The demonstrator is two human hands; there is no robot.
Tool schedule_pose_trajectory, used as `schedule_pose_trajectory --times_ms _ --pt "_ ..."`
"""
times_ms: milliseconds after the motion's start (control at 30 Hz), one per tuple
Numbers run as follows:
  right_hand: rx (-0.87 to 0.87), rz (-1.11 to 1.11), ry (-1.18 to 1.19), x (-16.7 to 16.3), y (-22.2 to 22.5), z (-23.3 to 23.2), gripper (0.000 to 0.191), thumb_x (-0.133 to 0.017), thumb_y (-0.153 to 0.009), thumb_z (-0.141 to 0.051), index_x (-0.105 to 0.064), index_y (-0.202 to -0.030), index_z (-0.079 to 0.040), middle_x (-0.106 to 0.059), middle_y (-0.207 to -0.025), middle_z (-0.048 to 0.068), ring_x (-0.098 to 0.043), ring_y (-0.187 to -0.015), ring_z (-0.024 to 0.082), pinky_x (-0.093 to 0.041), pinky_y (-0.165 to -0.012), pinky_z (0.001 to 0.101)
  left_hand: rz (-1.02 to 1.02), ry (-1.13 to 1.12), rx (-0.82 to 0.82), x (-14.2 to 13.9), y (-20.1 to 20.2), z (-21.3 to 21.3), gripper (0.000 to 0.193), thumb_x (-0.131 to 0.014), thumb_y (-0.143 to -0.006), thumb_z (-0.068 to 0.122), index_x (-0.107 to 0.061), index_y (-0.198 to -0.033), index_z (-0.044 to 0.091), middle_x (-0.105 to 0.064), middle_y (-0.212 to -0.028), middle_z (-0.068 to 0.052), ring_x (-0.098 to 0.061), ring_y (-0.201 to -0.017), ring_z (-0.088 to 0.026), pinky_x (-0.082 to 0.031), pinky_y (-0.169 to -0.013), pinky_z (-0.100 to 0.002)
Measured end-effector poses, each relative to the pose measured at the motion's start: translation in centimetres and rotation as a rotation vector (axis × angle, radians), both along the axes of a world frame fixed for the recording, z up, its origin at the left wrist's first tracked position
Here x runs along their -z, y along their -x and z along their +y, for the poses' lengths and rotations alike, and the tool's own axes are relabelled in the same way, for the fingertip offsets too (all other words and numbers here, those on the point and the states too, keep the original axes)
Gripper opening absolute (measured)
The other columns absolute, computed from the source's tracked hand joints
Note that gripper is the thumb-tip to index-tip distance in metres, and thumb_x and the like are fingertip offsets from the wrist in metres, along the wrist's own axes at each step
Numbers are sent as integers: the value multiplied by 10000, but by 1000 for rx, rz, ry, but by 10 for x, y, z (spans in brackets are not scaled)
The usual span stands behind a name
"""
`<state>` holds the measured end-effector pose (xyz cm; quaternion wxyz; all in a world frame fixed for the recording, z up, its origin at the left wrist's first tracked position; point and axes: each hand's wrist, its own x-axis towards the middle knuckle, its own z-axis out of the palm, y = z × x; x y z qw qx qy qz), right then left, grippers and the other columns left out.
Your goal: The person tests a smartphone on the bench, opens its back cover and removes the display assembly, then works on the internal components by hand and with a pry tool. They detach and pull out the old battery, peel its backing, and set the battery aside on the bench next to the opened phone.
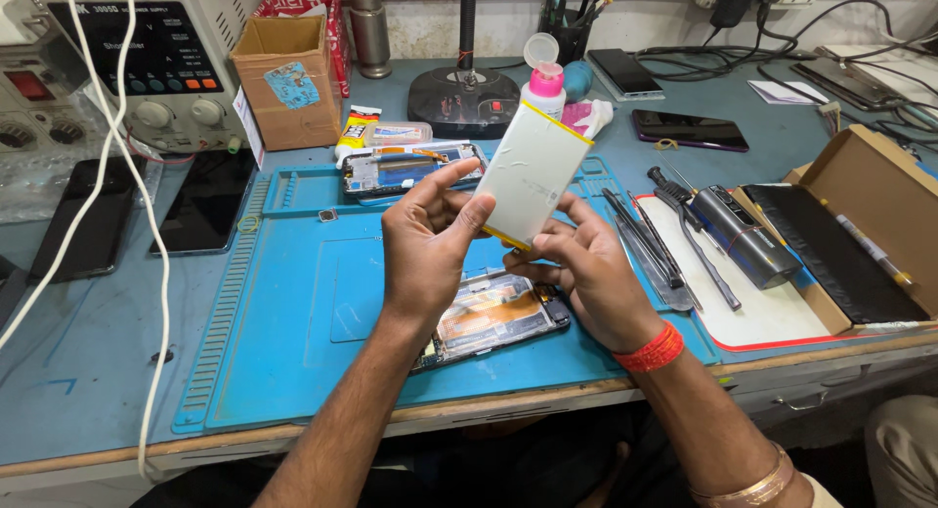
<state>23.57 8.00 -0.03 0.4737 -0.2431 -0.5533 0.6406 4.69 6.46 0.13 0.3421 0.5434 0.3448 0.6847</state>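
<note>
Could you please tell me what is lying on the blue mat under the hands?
An opened phone with exposed insides lies on the blue mat, below the left hand and right hand; its upper end is covered by them.

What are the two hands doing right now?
Left hand: closed on the white battery, gripping its left edge.
Right hand: closed on the same battery, holding its bottom corner.

Head camera, looking down and forward over the tabletop (88, 371)

The single view sits close above both forearms, angled towards the back wall; the blue work mat (293, 313) fills the centre, with the tabletop's near edge along the bottom.
</note>
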Motion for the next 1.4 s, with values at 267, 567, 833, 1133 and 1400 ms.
schedule_pose_trajectory --times_ms 267,567,833,1133,1400 --pt "-5 -10 68 5 -2 0 333 -602 -986 -117 -582 -1293 9 -672 -1079 92 -698 -886 155 -610 -878 380 38 -10 7 2 -3 -1 410 -746 -947 97 -658 -1332 -15 -768 -909 -67 -711 -840 -73 -615 -811 -256" --pt "-8 -30 40 4 -2 0 343 -593 -980 -86 -574 -1308 13 -673 -1101 81 -692 -873 140 -594 -829 343 -61 39 83 -2 -3 -3 333 -722 -951 83 -681 -1262 -27 -771 -915 -87 -741 -854 -106 -637 -801 -271" --pt "-27 27 71 7 -2 1 328 -569 -999 -78 -567 -1314 10 -675 -1091 94 -703 -860 152 -599 -795 338 -40 34 69 -3 -4 -4 317 -718 -951 76 -683 -1249 -27 -775 -922 -93 -743 -853 -110 -637 -801 -275" --pt "-11 17 57 6 -2 1 346 -579 -980 -58 -573 -1318 16 -676 -1102 102 -708 -869 165 -593 -797 331 -50 18 77 -2 -3 -3 309 -719 -957 83 -684 -1244 -26 -776 -933 -97 -745 -869 -114 -636 -809 -273" --pt "-3 -3 45 6 -2 2 355 -576 -988 -48 -561 -1334 32 -666 -1125 108 -704 -888 162 -588 -802 334 -35 8 75 0 -3 -3 299 -718 -956 82 -686 -1234 -24 -781 -938 -96 -747 -869 -110 -636 -811 -273"
